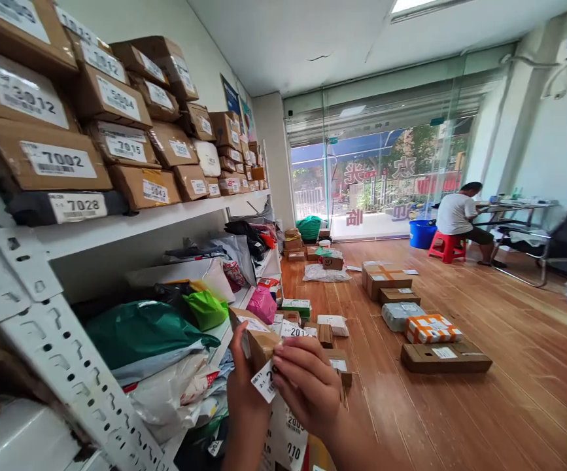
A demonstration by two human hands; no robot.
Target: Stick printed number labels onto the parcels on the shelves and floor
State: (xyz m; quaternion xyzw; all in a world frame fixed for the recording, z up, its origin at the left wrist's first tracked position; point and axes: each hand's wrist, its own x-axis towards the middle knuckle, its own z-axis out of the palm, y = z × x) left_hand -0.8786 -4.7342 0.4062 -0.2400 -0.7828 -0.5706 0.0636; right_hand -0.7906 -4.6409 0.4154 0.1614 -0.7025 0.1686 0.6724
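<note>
My left hand (pixel 244 386) is closed around a small brown cardboard box (pixel 262 341), holding it tilted beside the shelf. Pinched between the fingers of my right hand (pixel 310 383) is a white printed label (pixel 264 381) that begins with "20". It lies against the front of the box; whether it is stuck down I cannot tell. My right fingers cover part of its number. Below my hands hangs a sheet of more printed labels (pixel 288 435), partly hidden by my wrists.
A white metal shelf (pixel 150 224) on the left bears numbered boxes above and bagged parcels (pixel 150 333) below. Parcels such as a long carton (pixel 446 358) lie on the wooden floor. A person (pixel 454 216) sits on a red stool (pixel 446 246) by a desk at the far right.
</note>
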